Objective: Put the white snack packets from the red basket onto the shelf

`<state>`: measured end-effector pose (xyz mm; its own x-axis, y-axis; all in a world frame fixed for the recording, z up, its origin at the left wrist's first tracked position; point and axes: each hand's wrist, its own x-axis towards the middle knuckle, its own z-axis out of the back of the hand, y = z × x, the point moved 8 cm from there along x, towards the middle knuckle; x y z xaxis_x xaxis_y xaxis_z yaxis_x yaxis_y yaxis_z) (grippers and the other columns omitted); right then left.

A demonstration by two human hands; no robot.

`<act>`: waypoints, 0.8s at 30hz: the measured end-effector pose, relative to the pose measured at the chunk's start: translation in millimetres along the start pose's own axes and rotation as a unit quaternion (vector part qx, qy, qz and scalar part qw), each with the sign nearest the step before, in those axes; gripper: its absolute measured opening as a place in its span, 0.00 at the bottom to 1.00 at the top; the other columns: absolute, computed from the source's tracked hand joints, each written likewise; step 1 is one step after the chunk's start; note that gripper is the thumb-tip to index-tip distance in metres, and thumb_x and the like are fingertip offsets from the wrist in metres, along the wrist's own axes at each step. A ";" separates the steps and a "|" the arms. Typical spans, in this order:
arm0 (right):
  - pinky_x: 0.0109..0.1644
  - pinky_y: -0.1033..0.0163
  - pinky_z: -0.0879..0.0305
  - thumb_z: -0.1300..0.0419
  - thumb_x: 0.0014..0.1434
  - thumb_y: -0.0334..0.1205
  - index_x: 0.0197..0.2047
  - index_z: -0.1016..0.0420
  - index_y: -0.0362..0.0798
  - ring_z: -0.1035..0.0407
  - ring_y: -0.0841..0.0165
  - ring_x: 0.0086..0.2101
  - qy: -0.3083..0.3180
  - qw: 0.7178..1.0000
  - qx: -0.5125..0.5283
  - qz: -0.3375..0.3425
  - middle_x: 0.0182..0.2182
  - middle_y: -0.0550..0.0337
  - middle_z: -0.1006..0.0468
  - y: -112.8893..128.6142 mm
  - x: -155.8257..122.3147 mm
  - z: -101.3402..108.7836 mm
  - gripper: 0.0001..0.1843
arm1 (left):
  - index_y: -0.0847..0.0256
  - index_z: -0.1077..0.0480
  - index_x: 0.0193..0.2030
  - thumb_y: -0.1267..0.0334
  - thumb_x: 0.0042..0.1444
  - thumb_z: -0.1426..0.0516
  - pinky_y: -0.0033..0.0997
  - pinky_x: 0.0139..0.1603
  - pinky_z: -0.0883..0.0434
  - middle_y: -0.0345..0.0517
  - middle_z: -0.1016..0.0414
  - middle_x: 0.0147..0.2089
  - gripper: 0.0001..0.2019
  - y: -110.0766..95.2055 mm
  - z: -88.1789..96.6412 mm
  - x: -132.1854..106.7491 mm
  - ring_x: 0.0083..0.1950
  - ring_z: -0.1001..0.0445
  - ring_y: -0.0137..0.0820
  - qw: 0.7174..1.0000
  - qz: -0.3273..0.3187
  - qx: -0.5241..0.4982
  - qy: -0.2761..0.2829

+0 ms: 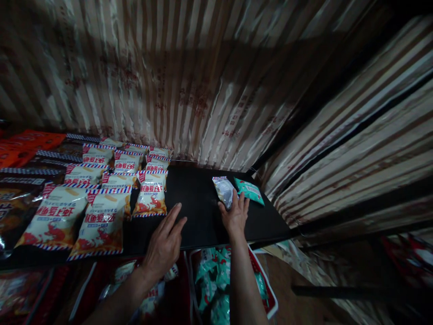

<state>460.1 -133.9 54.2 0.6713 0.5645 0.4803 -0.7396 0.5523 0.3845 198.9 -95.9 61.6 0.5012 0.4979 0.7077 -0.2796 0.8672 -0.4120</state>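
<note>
My right hand [235, 216] reaches over the right part of a black shelf [199, 194], its fingers spread against a small silvery snack bag [223, 190] with a striped top edge. Just beyond the fingertips lies a green snack bag [249, 191], flat on the shelf. My left hand [165, 241] is at the shelf's front edge with fingers stretched out, holding nothing. Nearest to it stands a white snack bag [150, 193] with red lettering and red-blue striped edges. Several more bags of that kind [101, 221] are lined up in rows to its left.
Dark snack bags [20, 194] and orange packs [30, 142] fill the far left of the shelf. Below it, a red basket with a white rim [273, 309] holds several green bags [216, 271]. Striped, wrinkled sheeting [189, 81] hangs behind; a dark bar [338, 293] juts at lower right.
</note>
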 end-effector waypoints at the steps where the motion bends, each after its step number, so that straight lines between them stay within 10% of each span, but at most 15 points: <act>1: 0.61 0.37 0.51 0.43 0.55 0.48 0.66 0.47 0.47 0.62 0.45 0.65 0.002 1.000 0.009 0.003 0.67 0.46 0.52 -4.9 -0.7 -2.9 0.37 | 0.65 0.37 0.56 0.78 0.57 0.54 0.41 0.61 0.33 0.58 0.43 0.66 0.21 -2.0 -3.5 0.2 0.67 0.44 0.38 1.000 0.006 -0.002 0.005; 9: 0.61 0.47 0.45 0.47 0.56 0.39 0.63 0.41 0.44 0.45 0.54 0.60 0.019 0.996 0.074 0.035 0.62 0.43 0.40 -12.9 -2.5 -16.7 0.31 | 0.65 0.33 0.54 0.75 0.58 0.54 0.39 0.59 0.31 0.58 0.41 0.65 0.19 3.4 -29.2 -2.3 0.64 0.38 0.38 0.997 0.070 -0.025 0.032; 24: 0.55 0.53 0.36 0.45 0.55 0.48 0.55 0.30 0.48 0.30 0.58 0.49 0.182 0.942 0.281 -0.042 0.50 0.52 0.24 62.2 -61.4 8.1 0.26 | 0.62 0.50 0.66 0.56 0.62 0.53 0.49 0.64 0.41 0.58 0.47 0.68 0.27 47.2 -42.3 -5.3 0.67 0.44 0.41 0.917 0.315 -0.243 0.032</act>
<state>372.5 -139.2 55.0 0.6258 0.7619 0.1667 -0.5232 0.2516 0.8142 217.7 -58.0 14.1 0.4175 0.8836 0.2120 -0.1404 0.2932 -0.9457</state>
